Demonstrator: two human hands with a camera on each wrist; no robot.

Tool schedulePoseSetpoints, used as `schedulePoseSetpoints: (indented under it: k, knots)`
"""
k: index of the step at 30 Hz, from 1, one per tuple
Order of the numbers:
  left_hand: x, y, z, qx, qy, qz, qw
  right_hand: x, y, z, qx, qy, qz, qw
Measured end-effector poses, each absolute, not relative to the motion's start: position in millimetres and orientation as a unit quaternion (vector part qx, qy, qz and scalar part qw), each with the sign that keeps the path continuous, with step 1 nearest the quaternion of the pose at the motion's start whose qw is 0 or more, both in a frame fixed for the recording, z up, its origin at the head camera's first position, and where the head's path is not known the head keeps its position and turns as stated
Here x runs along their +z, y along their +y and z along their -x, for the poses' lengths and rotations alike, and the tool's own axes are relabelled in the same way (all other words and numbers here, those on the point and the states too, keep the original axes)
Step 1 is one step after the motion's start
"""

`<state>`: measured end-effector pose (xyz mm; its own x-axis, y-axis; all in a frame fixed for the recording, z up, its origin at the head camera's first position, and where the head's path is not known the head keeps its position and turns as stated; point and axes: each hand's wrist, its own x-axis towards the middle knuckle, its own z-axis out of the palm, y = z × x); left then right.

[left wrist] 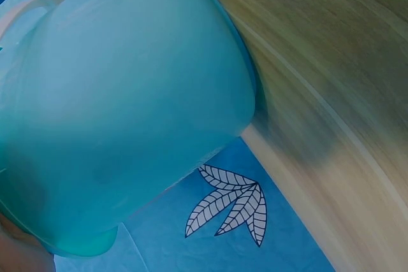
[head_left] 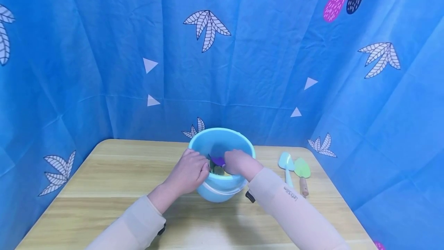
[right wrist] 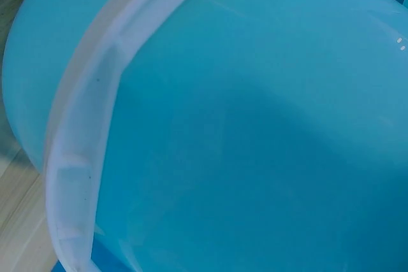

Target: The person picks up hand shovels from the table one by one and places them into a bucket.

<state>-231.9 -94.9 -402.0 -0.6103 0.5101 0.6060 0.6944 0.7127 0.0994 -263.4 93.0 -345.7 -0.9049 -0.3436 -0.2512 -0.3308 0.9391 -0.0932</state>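
- We see a patterned blue curtain point(head_left: 222, 80) behind a wooden table point(head_left: 132, 169).
- We find the light-blue bucket point(head_left: 216, 196) at the table's middle, mouth toward us.
- We see the left hand point(head_left: 189, 169) gripping its rim, fingers curled.
- The right hand point(head_left: 241, 164) reaches inside — we cannot tell its grip.
- To the right we see a green shovel point(head_left: 302, 169) beside a blue shovel point(head_left: 286, 162).
- Inside, we glimpse something purple point(head_left: 218, 161) — partly hidden.
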Motion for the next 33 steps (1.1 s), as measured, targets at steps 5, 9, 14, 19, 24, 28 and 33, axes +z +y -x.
schedulePoseSetpoints:
  k: [5, 9, 14, 19, 24, 28, 33]
  knots:
    - [-402.2, -94.5, 231.6, -0.167, -0.881, 0.343, 0.281, -346.3, 93.8, 263.2, -0.025, 0.976, 0.169, 0.133]
    - [-402.1, -94.5, 231.4, -0.167, -0.881, 0.344, 0.278, -346.6, 93.8, 262.5, -0.029, 0.977, 0.164, 0.133]
    - [-403.6, -95.1, 231.9, -0.168, -0.880, 0.345, 0.280, -347.0, 94.4, 262.9, -0.026, 0.978, 0.169, 0.124]
    - [-404.1, -95.6, 231.5, -0.170, -0.877, 0.348, 0.286, -345.2, 96.4, 262.1, -0.034, 0.978, 0.167, 0.120]
    - [-404.3, -95.2, 231.6, -0.171, -0.878, 0.345, 0.283, -340.8, 101.5, 263.6, -0.037, 0.979, 0.169, 0.111]
    - [-404.2, -94.9, 231.7, -0.172, -0.883, 0.339, 0.276, -335.4, 105.0, 263.3, -0.041, 0.979, 0.166, 0.106]
    - [-403.7, -94.3, 231.6, -0.169, -0.886, 0.335, 0.273, -329.3, 109.2, 260.8, -0.057, 0.979, 0.164, 0.106]
